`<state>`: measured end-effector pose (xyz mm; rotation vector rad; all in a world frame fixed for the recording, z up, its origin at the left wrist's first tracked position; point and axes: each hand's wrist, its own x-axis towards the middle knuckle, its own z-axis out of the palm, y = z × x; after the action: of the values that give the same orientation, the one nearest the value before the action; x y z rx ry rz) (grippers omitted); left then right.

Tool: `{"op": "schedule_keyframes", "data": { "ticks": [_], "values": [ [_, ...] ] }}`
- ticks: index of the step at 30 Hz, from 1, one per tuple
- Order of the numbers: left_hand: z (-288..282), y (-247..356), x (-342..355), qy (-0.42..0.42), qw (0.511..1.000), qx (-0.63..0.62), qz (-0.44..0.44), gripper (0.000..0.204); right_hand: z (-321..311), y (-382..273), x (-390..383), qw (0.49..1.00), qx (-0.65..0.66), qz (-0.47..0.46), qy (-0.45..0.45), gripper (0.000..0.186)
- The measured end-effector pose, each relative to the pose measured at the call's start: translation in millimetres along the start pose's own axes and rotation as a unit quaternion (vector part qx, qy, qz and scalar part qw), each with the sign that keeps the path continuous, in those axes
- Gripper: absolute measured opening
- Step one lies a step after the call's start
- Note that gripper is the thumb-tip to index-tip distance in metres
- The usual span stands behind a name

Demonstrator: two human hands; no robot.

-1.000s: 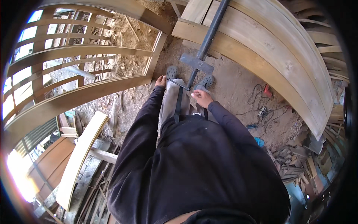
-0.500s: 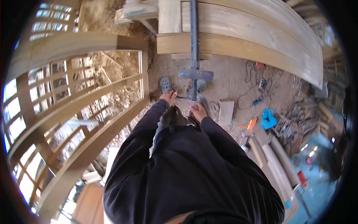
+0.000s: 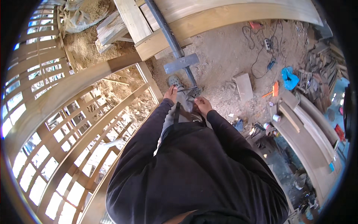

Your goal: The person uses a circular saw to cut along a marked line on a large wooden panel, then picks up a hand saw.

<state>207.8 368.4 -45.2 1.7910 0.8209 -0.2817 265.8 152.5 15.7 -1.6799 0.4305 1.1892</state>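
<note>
I look down over my dark long-sleeved top at both hands held close in front of me. My left hand point(image 3: 170, 93) and my right hand point(image 3: 202, 104) hold the two ends of a thin dark rod-like tool point(image 3: 186, 89), roughly level above my grey shoes point(image 3: 175, 81). Just beyond the shoes a long grey metal bar clamp point(image 3: 168, 34) with a flat grey plate point(image 3: 181, 63) rests against a large curved wooden frame point(image 3: 209, 16).
A big arched wooden lattice window frame point(image 3: 71, 112) fills the left side. Sawdust covers the floor. A wood block point(image 3: 243, 86), cables, an orange tool point(image 3: 275, 89) and a blue cloth point(image 3: 290, 78) lie to the right, with curved timber pieces point(image 3: 317, 127) beyond.
My view has swung, so the lattice frame now sits lower left and the clamp leans up-left. Both hands stay together on the thin tool above my shoes.
</note>
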Motion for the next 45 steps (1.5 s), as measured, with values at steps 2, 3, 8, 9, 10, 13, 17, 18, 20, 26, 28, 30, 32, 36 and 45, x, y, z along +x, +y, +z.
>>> {"op": "schedule_keyframes", "data": {
  "ticks": [2,3,8,9,10,13,17,18,20,26,28,30,32,36,45],
  "values": [
    [10.5,-72.4,32.0,0.01,0.994,-0.071,-0.084,0.052,17.5,-20.0,-8.3,0.995,-0.059,-0.083,-0.005,0.04],
    [11.4,-106.9,50.0,0.023,0.987,-0.108,-0.121,0.055,24.5,-28.8,-9.3,0.979,-0.12,-0.163,0.001,0.044],
    [44.2,-60.8,37.0,-0.018,0.822,-0.425,-0.379,0.059,12.6,-53.9,-19.9,0.952,-0.152,-0.229,0.135,0.058],
    [41.6,-55.3,37.2,-0.015,0.821,-0.429,-0.377,0.059,10.5,-64.0,-14.0,0.951,-0.156,-0.232,0.132,0.058],
    [36.2,-64.8,36.8,-0.016,0.829,-0.421,-0.368,0.06,15.1,-83.9,-11.9,0.946,-0.191,-0.243,0.097,0.057],
    [33.5,-60.5,30.6,-0.037,0.842,-0.402,-0.358,0.061,9.8,-99.5,14.5,0.931,-0.279,-0.226,0.063,0.045],
    [24.9,-32.1,15.7,-0.063,0.859,-0.368,-0.351,0.062,0.2,-96.6,31.2,0.917,-0.318,-0.232,0.063,0.028],
    [23.6,-27.7,14.0,-0.061,0.875,-0.33,-0.348,0.067,-1.4,-97.8,31.3,0.911,-0.328,-0.243,0.061,0.027],
    [21.1,-28.9,12.4,-0.061,0.873,-0.339,-0.344,0.07,-0.1,-106.6,29.5,0.9,-0.344,-0.261,0.051,0.025],
    [41.1,-10.2,21.1,-0.186,0.874,-0.367,-0.259,0.076,-28.5,-122.3,29.5,0.977,-0.091,-0.179,0.076,0.022],
    [53.9,10.5,26.1,-0.181,0.841,-0.431,-0.273,0.077,-47.1,-135.7,30.5,0.974,-0.071,-0.184,0.111,0.021],
    [61.8,41.5,21.7,-0.149,0.811,-0.484,-0.292,0.078,-66.4,-139.2,24.4,0.97,-0.05,-0.184,0.15,0.02],
    [69.1,55.6,23.8,-0.102,0.796,-0.514,-0.302,0.078,-77.8,-146.9,22.5,0.961,-0.151,-0.178,0.146,0.016],
    [80.4,79.5,32.6,-0.058,0.746,-0.588,-0.308,0.079,-82.9,-154.1,17.7,0.828,-0.438,-0.32,0.144,0.005],
    [91.1,85.2,43.7,0.183,0.841,-0.39,-0.326,0.098,-44.5,-235.0,15.4,0.595,-0.758,-0.2,-0.178,0.047]
  ]
}}
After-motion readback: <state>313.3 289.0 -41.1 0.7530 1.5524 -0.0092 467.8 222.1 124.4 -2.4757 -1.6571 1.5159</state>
